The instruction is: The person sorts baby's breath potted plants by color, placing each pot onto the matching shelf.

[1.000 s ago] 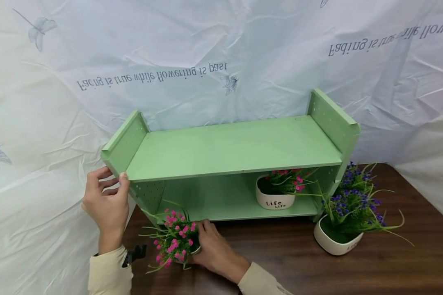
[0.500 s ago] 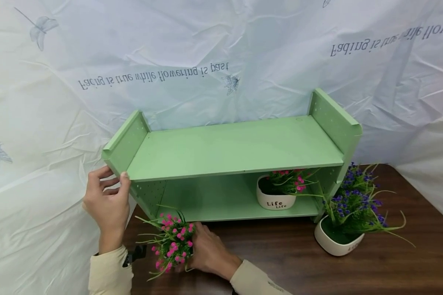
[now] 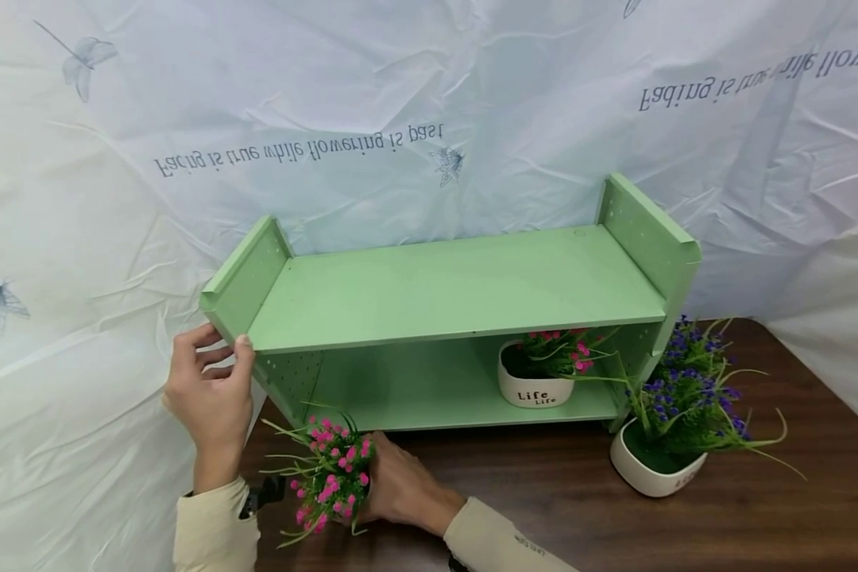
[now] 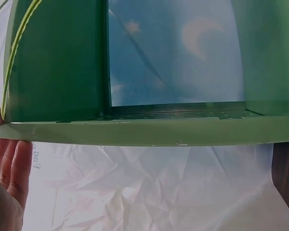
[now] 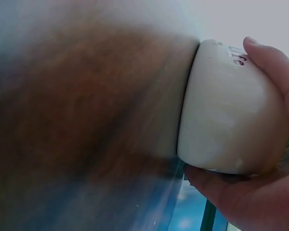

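My left hand pinches the front edge of the left side panel of a green two-tier shelf. In the left wrist view, the thumb lies on one face of that panel and the fingers on the other. With my right hand I grip a white flowerpot of pink artificial flowers before the shelf's lower left corner. Thumb and fingers span the pot in the right wrist view, its base close against the brown tabletop. From the head view, leaves and blossoms hide most of this pot.
Another white pot with pink flowers, lettered "Life", stands on the lower tier at the right. A white pot of purple flowers sits on the wooden table beside the shelf's right end. Printed cloth hangs behind.
My right hand and the pink-flowered pot have shifted slightly left and toward me. The left hand keeps its grip on the shelf, and the other pots stay put.
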A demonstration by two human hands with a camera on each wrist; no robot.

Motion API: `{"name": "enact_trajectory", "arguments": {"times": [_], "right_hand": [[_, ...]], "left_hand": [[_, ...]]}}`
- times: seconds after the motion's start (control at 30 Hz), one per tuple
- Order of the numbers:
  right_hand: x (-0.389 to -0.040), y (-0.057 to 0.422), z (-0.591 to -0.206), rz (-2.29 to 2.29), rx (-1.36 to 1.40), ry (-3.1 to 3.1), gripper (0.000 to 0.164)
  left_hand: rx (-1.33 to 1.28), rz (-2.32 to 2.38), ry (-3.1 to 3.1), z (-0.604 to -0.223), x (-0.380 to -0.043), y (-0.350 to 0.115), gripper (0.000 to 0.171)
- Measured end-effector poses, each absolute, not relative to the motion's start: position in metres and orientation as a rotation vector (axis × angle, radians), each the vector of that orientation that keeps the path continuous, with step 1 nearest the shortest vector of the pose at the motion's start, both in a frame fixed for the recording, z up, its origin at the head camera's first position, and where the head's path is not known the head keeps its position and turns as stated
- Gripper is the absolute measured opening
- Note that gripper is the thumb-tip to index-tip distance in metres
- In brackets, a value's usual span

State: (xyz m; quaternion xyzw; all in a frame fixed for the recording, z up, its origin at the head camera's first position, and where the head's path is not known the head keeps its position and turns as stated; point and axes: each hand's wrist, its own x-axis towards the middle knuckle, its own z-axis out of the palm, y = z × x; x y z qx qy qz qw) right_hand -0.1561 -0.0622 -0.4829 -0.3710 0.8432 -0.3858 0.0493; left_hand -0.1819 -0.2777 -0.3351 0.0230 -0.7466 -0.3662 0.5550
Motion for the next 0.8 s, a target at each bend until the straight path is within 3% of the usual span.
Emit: {"name": "enact_trajectory", "arguments": {"times": [0.2, 0.33, 0.8], "right_hand": [[-0.158, -0.057, -0.484, -1.246, -1.179, 2.458, 0.092], [-0.158, -0.05, -0.488, -1.416, -1.033, 2.308, 0.098], [-0.148, -0.049, -0.506, -1.841, -0.756, 1.977, 0.098]], "left_hand": [[0.05, -0.872, -1.764, -0.334, -0.181, -0.278, 0.031], [0.05, -0.869, -1.77, -0.335, -0.181, -0.277, 0.031], [0.032, -0.861, -1.777, -0.335, -0.18, -0.277, 0.03]]}}
